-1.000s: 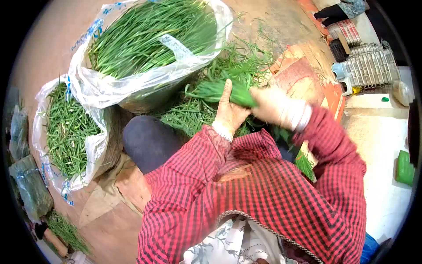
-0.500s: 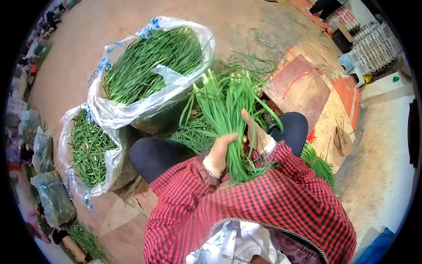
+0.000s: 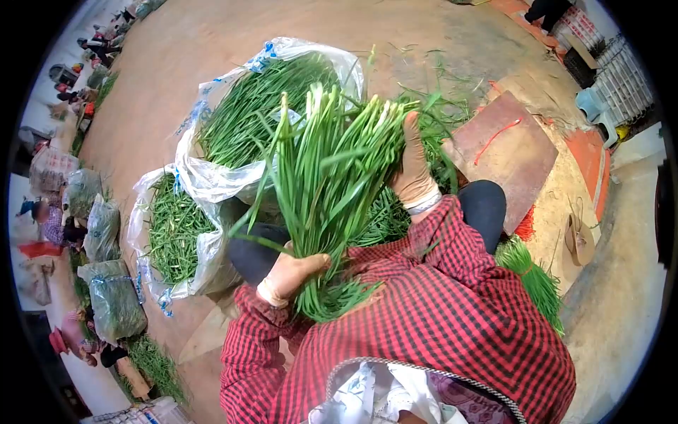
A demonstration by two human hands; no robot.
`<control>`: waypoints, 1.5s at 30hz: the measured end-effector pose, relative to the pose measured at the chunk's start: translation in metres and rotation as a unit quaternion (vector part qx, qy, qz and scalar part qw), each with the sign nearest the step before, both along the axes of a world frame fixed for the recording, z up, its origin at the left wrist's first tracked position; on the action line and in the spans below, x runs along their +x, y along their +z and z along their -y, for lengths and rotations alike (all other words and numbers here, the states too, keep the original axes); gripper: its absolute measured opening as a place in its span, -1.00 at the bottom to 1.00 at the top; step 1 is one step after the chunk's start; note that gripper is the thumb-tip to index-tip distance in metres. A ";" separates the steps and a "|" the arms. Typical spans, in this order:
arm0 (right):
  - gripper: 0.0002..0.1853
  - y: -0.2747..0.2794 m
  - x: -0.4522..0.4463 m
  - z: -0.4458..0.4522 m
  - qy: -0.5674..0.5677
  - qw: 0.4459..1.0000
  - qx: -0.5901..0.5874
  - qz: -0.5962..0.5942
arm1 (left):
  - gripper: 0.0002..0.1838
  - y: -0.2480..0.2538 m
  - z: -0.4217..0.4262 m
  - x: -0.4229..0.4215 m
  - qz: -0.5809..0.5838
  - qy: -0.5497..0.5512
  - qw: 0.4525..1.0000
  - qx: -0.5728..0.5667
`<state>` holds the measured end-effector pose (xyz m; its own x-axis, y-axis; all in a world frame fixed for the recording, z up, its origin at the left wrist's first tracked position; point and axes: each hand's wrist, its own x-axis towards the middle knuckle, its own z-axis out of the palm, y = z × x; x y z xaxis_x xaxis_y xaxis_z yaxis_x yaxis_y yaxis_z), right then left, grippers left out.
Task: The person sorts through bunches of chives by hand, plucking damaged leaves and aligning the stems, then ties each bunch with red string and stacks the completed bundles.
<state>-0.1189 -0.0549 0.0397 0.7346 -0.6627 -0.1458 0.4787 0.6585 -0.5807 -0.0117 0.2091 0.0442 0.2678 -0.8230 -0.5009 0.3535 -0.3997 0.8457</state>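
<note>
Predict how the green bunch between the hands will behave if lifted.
The green bunch will likely flop: its lower ends curl against the checked cloth beside the left hand. Blades may slip loose, as several splay sideways and no tie shows.

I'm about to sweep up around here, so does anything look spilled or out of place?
Yes: loose green leaves lie in a tangle on the floor beside the larger open bag, outside it, so they look spilled. A red string also lies loose on the flat board, tying nothing.
</note>
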 end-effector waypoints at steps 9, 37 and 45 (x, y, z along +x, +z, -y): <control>-0.45 -0.020 -0.021 0.004 0.282 0.955 -0.075 -0.060 | -0.64 0.012 -0.074 -0.012 -0.047 0.042 0.996 0.071; -0.35 -0.109 -0.047 0.172 -0.087 0.896 -0.157 -0.407 | -0.63 0.020 -0.142 -0.070 -0.306 0.225 0.910 0.167; -0.12 -0.023 -0.024 0.031 0.245 0.611 -0.661 -0.361 | -0.61 0.009 -0.135 -0.065 -0.266 0.196 0.941 0.075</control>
<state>-0.1431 -0.0863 0.0165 0.9524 -0.2778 -0.1252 -0.2827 -0.6523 -0.7032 -0.0771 0.3438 0.0532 0.2154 -0.6226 -0.7523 0.8560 -0.2503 0.4523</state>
